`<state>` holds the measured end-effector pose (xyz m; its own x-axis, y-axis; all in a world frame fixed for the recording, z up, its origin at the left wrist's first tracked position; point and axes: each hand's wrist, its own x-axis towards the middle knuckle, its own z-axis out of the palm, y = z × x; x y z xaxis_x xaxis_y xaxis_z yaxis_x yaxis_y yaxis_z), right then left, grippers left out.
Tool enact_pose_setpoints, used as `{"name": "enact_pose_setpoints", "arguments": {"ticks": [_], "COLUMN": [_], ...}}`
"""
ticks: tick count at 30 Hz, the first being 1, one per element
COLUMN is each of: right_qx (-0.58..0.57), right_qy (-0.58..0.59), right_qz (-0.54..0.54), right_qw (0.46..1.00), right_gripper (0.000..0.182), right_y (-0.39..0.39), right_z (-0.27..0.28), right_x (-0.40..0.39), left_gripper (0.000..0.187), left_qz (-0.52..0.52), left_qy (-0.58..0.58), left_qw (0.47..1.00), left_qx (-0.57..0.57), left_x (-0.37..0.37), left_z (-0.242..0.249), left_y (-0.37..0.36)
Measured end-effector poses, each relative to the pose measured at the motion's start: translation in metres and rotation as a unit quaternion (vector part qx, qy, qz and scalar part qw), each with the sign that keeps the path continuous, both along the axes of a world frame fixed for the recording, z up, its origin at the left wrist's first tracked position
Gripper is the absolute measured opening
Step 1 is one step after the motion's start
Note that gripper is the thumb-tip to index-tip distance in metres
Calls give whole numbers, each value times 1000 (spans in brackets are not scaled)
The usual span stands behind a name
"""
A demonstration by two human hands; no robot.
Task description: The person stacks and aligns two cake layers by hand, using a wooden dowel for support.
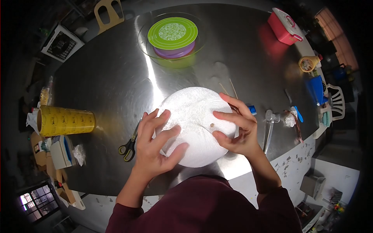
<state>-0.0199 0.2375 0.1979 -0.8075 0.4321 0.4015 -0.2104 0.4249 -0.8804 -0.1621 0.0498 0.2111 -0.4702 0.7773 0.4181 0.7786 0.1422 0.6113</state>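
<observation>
A white round disc [194,149] with a wrinkled, paper-like covering is in front of my body, over the near part of the metal table. Folds run across its top, and a small brown spot shows right of its middle. My left hand [155,145] grips the left side, fingers curved and spaced over the top face. On the right, my right hand [241,126] grips the edge, with thumb and forefinger pressing the top near the brown spot. Black-and-yellow scissors [127,150] lie just left of my left hand. Two thin sticks [233,88] are beyond my right hand.
A green-topped turntable [173,34] stands on a clear round plate at the far side of the metal table [105,85]. A yellow printed roll [68,121] is at left, a pink lidded box [283,27] at far right. A blue-handled tool [298,113] lies at right.
</observation>
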Motion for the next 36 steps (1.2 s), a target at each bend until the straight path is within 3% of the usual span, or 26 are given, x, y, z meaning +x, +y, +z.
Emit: {"name": "enact_pose_setpoints", "arguments": {"ticks": [7,12,15,18,24,27,30,34,36], "right_qx": [16,31,-19,-163,-197,-364,-451,-532,-524], "right_qy": [8,-37,-11,31,-93,-189,-207,-178,-171], "right_qz": [-13,-10,-41,-118,-256,-264,-248,-246,-239], "right_qw": [1000,999,999,979,942,873,832,791,800], "right_gripper": [38,34,32,33,35,35,38,42,41], "right_y": [-3,0,-5,-6,5,-10,-30,-51,-56], "right_z": [-3,-1,-8,-18,-85,-112,-146,-173,-182], "right_x": [0,9,17,34,94,116,128,127,125], "left_gripper": [34,33,33,32,34,42,52,61,62], "left_qz": [-11,21,27,21,26,-11,-51,-83,-88], "left_qy": [20,-32,-16,39,117,123,150,191,202], "left_qw": [1000,999,999,997,989,987,976,946,936], "left_qx": [-7,-24,-38,-58,-81,-99,-152,-249,-275], "left_x": [1,7,9,11,17,24,32,36,39], "left_z": [2,12,17,15,24,34,41,32,29], "left_y": [-3,0,1,-1,4,17,33,46,50]}}
